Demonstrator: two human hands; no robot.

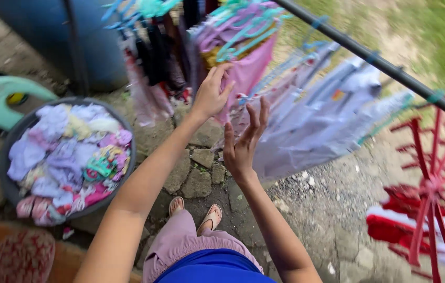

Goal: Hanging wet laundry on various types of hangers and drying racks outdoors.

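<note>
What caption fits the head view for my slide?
Left hand touches pink garment on the rail; right hand open beside it.

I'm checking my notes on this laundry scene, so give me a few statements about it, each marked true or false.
1. The left hand touches a pink garment on a hanger. True.
2. The right hand grips a hanger. False: it is open, fingers spread, holding nothing.
3. The round dark basin holds folded towels. False: it holds a heap of small pastel clothes.
4. Clothes hang from a dark metal rail. True.
</note>
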